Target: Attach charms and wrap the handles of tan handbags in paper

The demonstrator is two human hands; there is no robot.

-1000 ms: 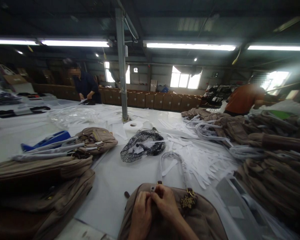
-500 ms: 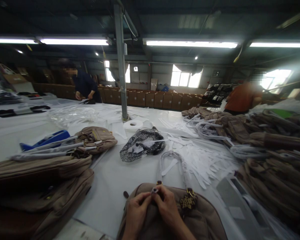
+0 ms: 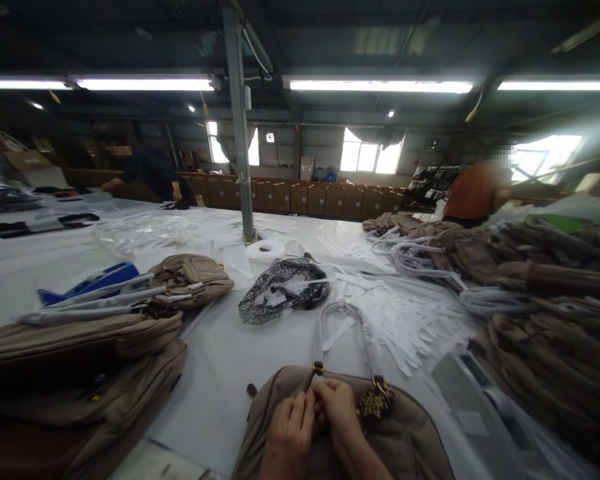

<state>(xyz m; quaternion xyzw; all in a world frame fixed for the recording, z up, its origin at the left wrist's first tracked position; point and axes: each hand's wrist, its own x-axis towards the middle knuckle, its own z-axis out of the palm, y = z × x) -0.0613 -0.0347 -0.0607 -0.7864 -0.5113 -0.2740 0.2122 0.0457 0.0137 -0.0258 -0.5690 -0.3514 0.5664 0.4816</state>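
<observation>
A taupe handbag [image 3: 420,443] with dark trim lies in front of me on the white table. Its wrapped handle [image 3: 367,330] stretches away from me, joined by gold rings. A gold-and-black patterned charm [image 3: 376,403] hangs near the right ring. Over the bag's upper middle, my left hand [image 3: 291,430] has its fingers bent and drawn together. My right hand [image 3: 337,407] pinches a small white piece [image 3: 318,379] just below the left ring. What lies under the left fingertips is hidden.
More taupe bags [image 3: 130,373] lie at left beside a blue tool [image 3: 95,280]. A patterned black-and-white bundle [image 3: 285,287] and white strips [image 3: 390,320] lie ahead. A grey tape dispenser [image 3: 480,407] and piled bags [image 3: 540,373] are at right. Two people work across the table.
My left hand has turned so its back shows, with the fingers closer to the bag. My right hand has shifted slightly right. The person at far left has leaned over and reached out left.
</observation>
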